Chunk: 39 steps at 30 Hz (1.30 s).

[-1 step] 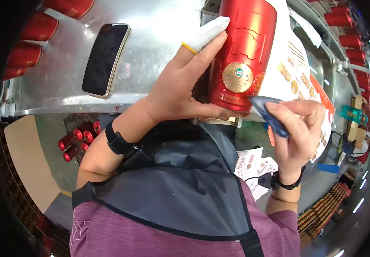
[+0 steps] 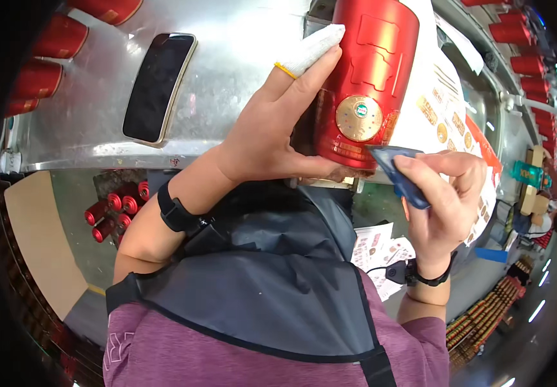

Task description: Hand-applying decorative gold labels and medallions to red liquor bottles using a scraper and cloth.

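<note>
A glossy red canister (image 2: pixel 372 71) with raised panels and a round gold sticker (image 2: pixel 359 119) lies at the bench's front edge. My left hand (image 2: pixel 272 122) is wrapped round its left side, thumb under the near end; one finger wears a white cloth finger cover (image 2: pixel 310 51) with a yellow rim. Between thumb and fingers, my right hand (image 2: pixel 449 197) pinches a dark blue, flat scraper (image 2: pixel 399 175). The scraper's tip touches or nearly touches the canister's lower right, by a strip of gold lettering. My left palm side is partly hidden by the canister.
A phone (image 2: pixel 159 89) lies on the metal bench (image 2: pixel 220 39), left of my hands. Several red canisters (image 2: pixel 59 35) stand at the far left. Sheets of gold stickers (image 2: pixel 443 103) spread right of the canister. Below the bench are more red canisters (image 2: pixel 101 213) and a cardboard panel (image 2: pixel 39 238).
My right hand has shifted slightly left with the scraper, its tip sliding along the canister's lower edge. My left hand and the canister look nearly unmoved.
</note>
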Each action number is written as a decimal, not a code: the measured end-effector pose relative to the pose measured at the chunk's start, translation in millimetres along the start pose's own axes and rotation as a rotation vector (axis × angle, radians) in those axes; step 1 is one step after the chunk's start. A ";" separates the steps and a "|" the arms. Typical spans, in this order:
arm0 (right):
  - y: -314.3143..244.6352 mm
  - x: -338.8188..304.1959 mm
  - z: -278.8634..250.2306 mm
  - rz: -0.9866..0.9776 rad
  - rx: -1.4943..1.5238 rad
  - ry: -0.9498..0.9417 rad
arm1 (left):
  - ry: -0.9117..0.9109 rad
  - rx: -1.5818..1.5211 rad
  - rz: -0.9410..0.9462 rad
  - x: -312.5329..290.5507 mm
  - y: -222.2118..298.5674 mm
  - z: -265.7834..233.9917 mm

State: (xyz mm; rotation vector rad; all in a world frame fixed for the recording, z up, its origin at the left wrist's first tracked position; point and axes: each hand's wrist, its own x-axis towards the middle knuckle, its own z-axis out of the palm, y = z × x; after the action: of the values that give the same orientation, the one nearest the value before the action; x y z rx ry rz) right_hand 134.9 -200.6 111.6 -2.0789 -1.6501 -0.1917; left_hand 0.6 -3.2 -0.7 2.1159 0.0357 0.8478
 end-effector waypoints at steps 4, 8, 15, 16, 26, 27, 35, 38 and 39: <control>-11.8 7.7 7.9 -0.063 -0.084 -0.032 | -0.040 -0.012 -0.152 -1.2 1.6 -2.4; -15.6 16.2 10.5 -0.104 -0.100 -0.056 | -0.034 -0.034 -0.154 -1.8 -6.6 7.4; -12.1 32.3 12.8 -0.107 -0.142 -0.061 | -0.016 -0.016 -0.173 -2.7 -5.8 9.9; -14.1 30.8 10.5 -0.143 -0.119 -0.092 | -0.024 0.021 -0.145 -2.5 -6.4 9.1; -18.7 8.5 -0.1 -0.093 -0.125 -0.226 | -0.010 0.008 -0.090 -2.1 1.4 -0.4; -21.8 5.6 -1.7 -0.084 -0.097 -0.226 | 0.011 -0.012 -0.093 -3.1 1.1 1.9; -20.5 7.3 -6.0 0.075 -0.017 -0.035 | 0.079 0.103 0.132 4.2 -1.2 -3.8; -17.6 8.7 -3.0 -0.001 -0.034 -0.073 | 0.003 0.064 -0.028 2.0 1.8 -5.1; -17.5 7.0 -1.5 0.018 -0.023 -0.065 | -0.054 0.012 -0.170 1.2 2.2 -5.1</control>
State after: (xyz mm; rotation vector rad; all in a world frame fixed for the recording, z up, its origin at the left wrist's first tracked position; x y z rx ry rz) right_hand 120.5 -192.4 120.5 -2.1370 -1.6737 -0.1388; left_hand -2.0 -0.8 3.8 2.1118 0.1892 0.6909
